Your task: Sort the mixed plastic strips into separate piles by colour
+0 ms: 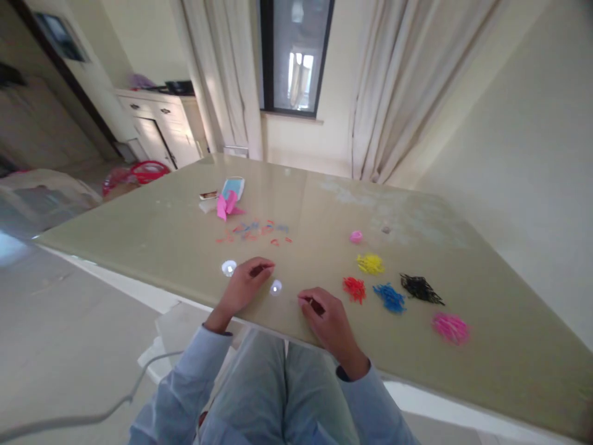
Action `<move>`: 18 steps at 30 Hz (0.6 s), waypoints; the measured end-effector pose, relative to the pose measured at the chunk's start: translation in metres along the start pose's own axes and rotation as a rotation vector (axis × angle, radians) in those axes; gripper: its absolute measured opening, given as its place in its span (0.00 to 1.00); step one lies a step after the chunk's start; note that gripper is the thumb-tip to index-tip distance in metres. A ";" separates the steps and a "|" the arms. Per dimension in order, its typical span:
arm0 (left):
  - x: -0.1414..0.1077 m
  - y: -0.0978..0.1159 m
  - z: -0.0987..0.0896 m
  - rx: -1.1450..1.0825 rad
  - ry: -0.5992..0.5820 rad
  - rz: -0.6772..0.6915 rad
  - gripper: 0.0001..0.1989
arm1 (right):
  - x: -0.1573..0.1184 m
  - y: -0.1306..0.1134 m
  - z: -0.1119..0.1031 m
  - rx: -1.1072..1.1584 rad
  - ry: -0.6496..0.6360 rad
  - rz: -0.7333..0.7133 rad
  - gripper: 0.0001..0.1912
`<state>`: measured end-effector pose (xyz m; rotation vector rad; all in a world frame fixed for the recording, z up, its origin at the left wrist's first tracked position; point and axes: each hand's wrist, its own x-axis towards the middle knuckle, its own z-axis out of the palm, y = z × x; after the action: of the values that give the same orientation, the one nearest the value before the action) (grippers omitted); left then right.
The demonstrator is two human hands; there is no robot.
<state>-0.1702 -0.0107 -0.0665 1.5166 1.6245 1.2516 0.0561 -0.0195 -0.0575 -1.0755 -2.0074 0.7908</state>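
Note:
My left hand [244, 285] is closed, thumb and forefinger pressed together just above the table [315, 216]. Between the two hands lies a small round shiny disc [275, 288], and a second one [229, 267] sits left of my left hand. My right hand [328, 316] is also pinched, near the table's front edge; anything at either set of fingertips is too small to name. Right of it are piles of small strips: red [354, 289], yellow [370, 264], blue [390, 298], black [420, 288] and pink [451, 327]. Scattered orange and blue pieces [252, 230] lie beyond my left hand.
A pink roll [356, 237] lies behind the yellow pile. Farther left are a pink folded piece [228, 206], a light blue item [233, 188] and a small dark-and-white object [208, 195]. A grey cable [132, 392] hangs at the lower left.

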 end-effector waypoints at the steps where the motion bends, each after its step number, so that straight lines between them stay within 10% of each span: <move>1: 0.003 -0.001 -0.002 -0.031 -0.015 -0.015 0.14 | -0.001 0.001 -0.002 0.021 0.004 0.005 0.09; 9: 0.058 -0.007 -0.045 0.304 0.178 -0.068 0.13 | 0.000 0.003 -0.003 0.041 -0.012 0.004 0.14; 18: 0.105 -0.012 -0.062 0.680 0.069 -0.109 0.15 | -0.001 0.007 -0.002 0.039 0.004 0.003 0.15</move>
<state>-0.2496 0.0771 -0.0340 1.7368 2.2908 0.7197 0.0615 -0.0169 -0.0624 -1.0572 -1.9796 0.8259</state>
